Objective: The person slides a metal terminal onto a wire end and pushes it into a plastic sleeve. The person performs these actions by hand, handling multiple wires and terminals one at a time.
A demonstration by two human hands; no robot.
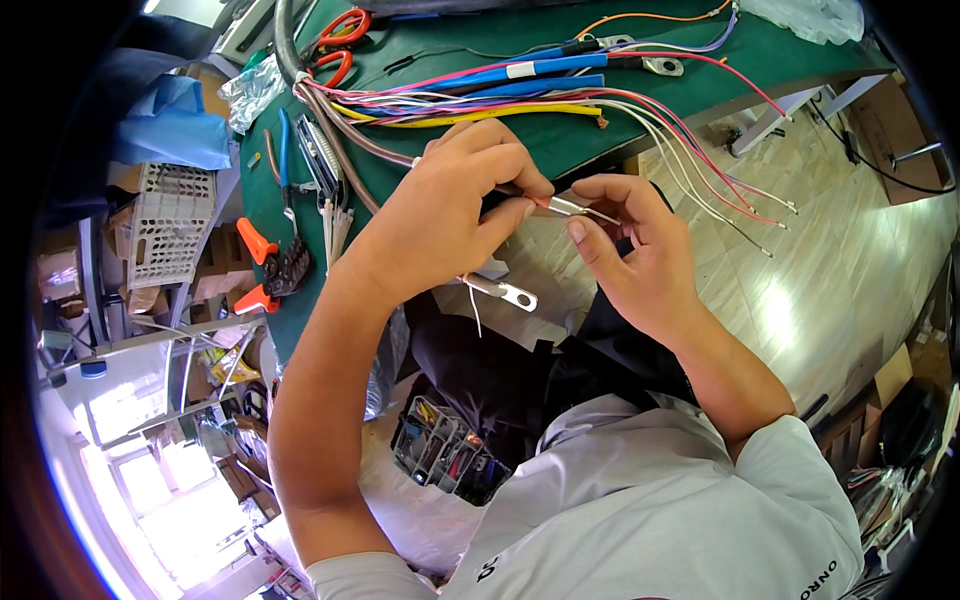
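Observation:
My left hand point(450, 205) is closed around a dark cable whose end shows a bit of copper. A silver metal sleeve point(566, 206), which looks like a cable lug's barrel, sits at that copper end. My right hand point(640, 250) pinches near the sleeve's other side, thumb and fingers curled; a thin pale strand point(602, 216) runs there. Whatever lies deeper inside its fingers is hidden. Below my left hand hangs another cable lug point(516, 296) with a round hole, a thin white wire dangling beside it. Both hands are off the table, near its front edge.
On the green table point(400, 30) lie a wire bundle point(480, 95) with blue-sleeved cables and more lugs point(662, 66), red-handled scissors point(340, 45), orange-handled pliers point(265, 262) and blue-handled pliers point(287, 165). Loose wire ends point(770, 225) overhang the edge. A divided parts bin point(445, 450) stands below.

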